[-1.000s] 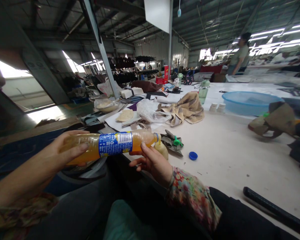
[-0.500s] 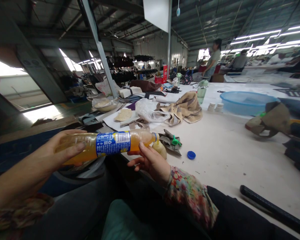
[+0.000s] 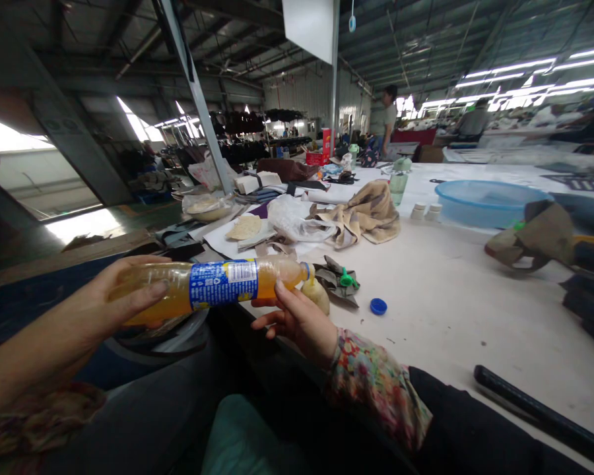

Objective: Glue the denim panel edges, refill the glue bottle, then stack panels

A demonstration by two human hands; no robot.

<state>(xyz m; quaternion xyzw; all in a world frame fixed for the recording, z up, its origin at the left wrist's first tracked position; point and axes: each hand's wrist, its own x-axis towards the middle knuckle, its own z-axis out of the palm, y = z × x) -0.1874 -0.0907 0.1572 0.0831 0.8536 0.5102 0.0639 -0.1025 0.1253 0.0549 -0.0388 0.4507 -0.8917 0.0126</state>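
Bottle (image 3: pixel 222 284), clear rounded plastic, in 2 hands (image 3: pixel 103 297) (image 3: pixel 307 326)

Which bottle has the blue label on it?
The orange-filled bottle in the left hand, tipped nearly level. The green-topped bottle by the tan towel stands upright and shows no blue label.

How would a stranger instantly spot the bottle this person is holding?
Find the big pale table, then look at its near left edge, by the person's right hand. The left hand holds a bottle of orange liquid almost level, its neck pointing right. Its blue label with a barcode sets it apart from the greenish bottle standing farther back.
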